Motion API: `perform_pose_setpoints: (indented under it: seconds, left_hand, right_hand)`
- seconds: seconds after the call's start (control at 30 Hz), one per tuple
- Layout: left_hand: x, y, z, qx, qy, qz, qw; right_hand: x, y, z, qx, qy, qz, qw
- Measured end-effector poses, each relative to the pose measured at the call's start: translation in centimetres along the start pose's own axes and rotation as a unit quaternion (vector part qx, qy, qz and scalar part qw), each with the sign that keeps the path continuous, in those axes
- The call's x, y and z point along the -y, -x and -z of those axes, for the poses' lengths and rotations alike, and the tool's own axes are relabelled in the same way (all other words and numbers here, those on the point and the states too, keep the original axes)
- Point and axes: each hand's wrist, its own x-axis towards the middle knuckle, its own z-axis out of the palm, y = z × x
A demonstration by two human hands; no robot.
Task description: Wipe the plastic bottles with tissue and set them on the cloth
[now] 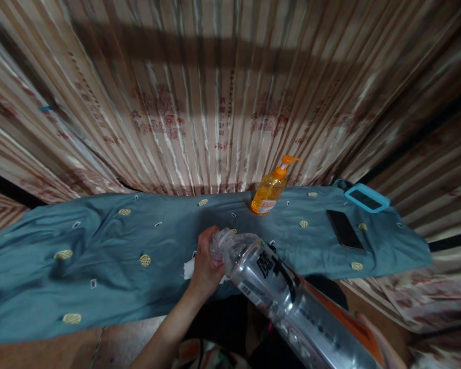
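Observation:
A large clear plastic bottle point(269, 277) with a silver, black and orange label lies slantwise in front of me, its neck end toward the upper left. My left hand point(206, 259) is closed around a clear, ridged plastic piece point(222, 243) at the bottle's mouth; whether it is part of the bottle or separate I cannot tell. At the lower right, my right hand point(382, 341) grips the bottle near its base, its fingers mostly hidden behind it. A torn white scrap point(189, 269) shows on the cloth beside my left hand.
On the teal patterned cloth point(111, 246) stands an orange pump bottle point(269, 195) with yellow liquid. Farther right lie a black phone point(344, 229) and a light-blue framed device point(367, 198). A striped curtain point(200, 102) hangs behind and along both sides.

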Motion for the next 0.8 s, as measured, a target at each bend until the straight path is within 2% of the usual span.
perform_pose_setpoints:
  seconds: [0.17, 0.33, 0.47, 0.57, 0.7, 0.8]
  left_hand:
    - [-0.3, 0.1, 0.0, -0.006, -0.001, -0.001, 1.0]
    - [0.0, 0.1, -0.4, -0.015, 0.02, 0.002, 1.0]
    - [0.4, 0.0, -0.7, -0.024, 0.034, -0.007, 0.999]
    - [0.5, -0.1, -0.8, -0.029, 0.04, -0.006, 0.999]
    - [0.2, -0.3, -0.5, -0.019, 0.045, 0.007, 0.999]
    - [-0.1, -0.4, -0.4, -0.012, 0.047, 0.019, 0.999]
  right_hand:
    - [-1.7, 0.3, 0.7, 0.001, 0.01, -0.023, 1.0]
    - [-3.2, 0.8, 2.1, 0.029, 0.007, 0.006, 1.0]
    - [-4.2, 0.0, -0.1, 0.024, -0.012, 0.029, 0.999]
    - [-4.3, 0.6, -1.5, 0.018, -0.024, 0.036, 0.999]
    - [-3.9, 2.4, -1.5, 0.007, -0.027, 0.012, 1.0]
    - [-3.5, 2.6, -1.5, -0.001, -0.031, -0.029, 0.999]
